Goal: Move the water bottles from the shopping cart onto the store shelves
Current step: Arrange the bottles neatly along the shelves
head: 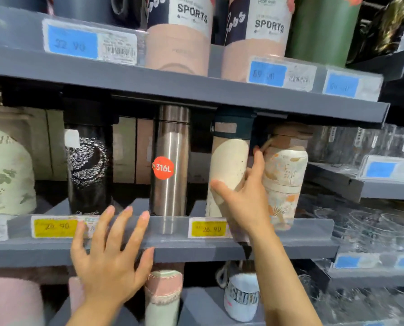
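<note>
A cream bottle with a dark blue cap stands upright on the middle grey shelf, right of centre. My right hand grips its lower right side, thumb in front and fingers behind. Just right of it stands a floral cream bottle with a brown lid. Left of it are a steel bottle with a red 316L sticker and a black glittery bottle. My left hand is spread with straight fingers over the shelf's front edge, holding nothing. The shopping cart is out of view.
The top shelf carries pink "SPORTS" bottles and a green bottle. Below are pink and white bottles. Clear glassware fills the shelves at right. A floral container sits at far left.
</note>
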The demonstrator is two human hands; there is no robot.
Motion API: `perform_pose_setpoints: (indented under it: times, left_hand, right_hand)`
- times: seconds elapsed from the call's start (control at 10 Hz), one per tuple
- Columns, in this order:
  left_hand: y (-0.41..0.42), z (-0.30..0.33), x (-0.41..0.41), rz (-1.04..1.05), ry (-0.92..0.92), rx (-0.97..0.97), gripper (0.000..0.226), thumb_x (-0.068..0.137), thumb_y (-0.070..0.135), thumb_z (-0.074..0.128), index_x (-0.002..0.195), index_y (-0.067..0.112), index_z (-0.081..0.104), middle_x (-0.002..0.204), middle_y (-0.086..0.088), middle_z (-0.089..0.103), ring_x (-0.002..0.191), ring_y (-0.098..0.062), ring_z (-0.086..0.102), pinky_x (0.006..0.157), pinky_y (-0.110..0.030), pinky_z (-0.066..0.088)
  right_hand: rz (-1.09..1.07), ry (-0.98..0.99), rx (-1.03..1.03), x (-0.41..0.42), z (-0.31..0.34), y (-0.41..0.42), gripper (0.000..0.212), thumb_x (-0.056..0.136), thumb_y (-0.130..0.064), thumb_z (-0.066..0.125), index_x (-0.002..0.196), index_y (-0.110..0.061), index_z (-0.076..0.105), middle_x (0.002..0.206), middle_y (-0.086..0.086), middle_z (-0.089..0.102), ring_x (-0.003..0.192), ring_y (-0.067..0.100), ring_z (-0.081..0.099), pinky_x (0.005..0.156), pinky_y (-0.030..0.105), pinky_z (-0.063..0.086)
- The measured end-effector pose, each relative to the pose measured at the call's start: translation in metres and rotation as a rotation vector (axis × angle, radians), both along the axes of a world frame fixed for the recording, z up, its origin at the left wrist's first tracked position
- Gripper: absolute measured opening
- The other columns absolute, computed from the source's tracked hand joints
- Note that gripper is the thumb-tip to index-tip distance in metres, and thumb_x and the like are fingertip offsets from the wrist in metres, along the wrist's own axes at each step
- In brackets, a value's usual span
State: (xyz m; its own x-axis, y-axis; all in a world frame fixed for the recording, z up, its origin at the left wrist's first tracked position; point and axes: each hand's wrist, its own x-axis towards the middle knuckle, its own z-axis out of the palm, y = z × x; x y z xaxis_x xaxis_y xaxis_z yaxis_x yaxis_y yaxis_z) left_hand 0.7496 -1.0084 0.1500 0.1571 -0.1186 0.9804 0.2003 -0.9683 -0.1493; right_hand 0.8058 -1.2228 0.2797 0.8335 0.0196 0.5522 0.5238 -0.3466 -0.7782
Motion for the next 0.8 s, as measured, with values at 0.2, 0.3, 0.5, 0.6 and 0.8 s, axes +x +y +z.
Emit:
perform_pose_setpoints:
  times: [0.2,0.3,0.5,0.6,0.8]
  left_hand:
    - [-0.004,0.003,-0.001,0.008,-0.009,-0.029,0.045,0.096,0.040,0.031,0.131,0.019,0.050,0.130,-0.011,0.051,0.123,-0.034,0.047,0.103,-0.058,0.028]
    - [-0.005,0.004,-0.003,0.008,-0.002,-0.028,0.045,0.097,0.040,0.030,0.132,0.018,0.050,0.131,-0.011,0.049,0.124,-0.034,0.046,0.103,-0.058,0.027]
    - [-0.005,0.005,-0.002,0.022,0.004,-0.018,0.046,0.097,0.041,0.030,0.132,0.018,0.049,0.131,-0.012,0.049,0.124,-0.035,0.046,0.102,-0.059,0.029]
    - [-0.004,0.004,-0.002,0.019,0.007,-0.019,0.046,0.097,0.041,0.030,0.132,0.018,0.050,0.131,-0.012,0.049,0.124,-0.035,0.046,0.102,-0.060,0.029]
    - [-0.003,0.004,-0.003,0.015,0.014,-0.030,0.046,0.098,0.041,0.031,0.134,0.019,0.048,0.131,-0.011,0.049,0.125,-0.035,0.046,0.103,-0.059,0.028]
  right_hand:
    - [-0.120,-0.079,-0.135,0.003,-0.002,0.005,0.103,0.072,-0.050,0.073,0.147,-0.034,0.005,0.137,0.000,0.040,0.120,0.022,0.045,0.090,0.040,0.044]
    - [-0.345,-0.146,-0.280,-0.001,-0.007,0.017,0.105,0.072,-0.064,0.066,0.148,-0.024,0.006,0.135,0.004,0.036,0.121,0.025,0.042,0.081,0.037,0.044]
    - [-0.085,-0.094,-0.117,-0.002,-0.011,0.001,0.105,0.075,-0.050,0.069,0.149,-0.035,-0.003,0.138,-0.002,0.038,0.122,0.023,0.046,0.095,0.044,0.045]
    - [0.032,-0.027,-0.055,-0.002,-0.009,-0.010,0.102,0.077,-0.027,0.068,0.148,-0.040,-0.005,0.105,-0.013,0.051,0.101,0.020,0.057,0.091,0.044,0.048]
    - [-0.097,-0.065,-0.181,-0.004,-0.011,0.001,0.102,0.075,-0.038,0.068,0.150,-0.030,-0.001,0.138,0.000,0.042,0.120,0.021,0.048,0.093,0.041,0.046]
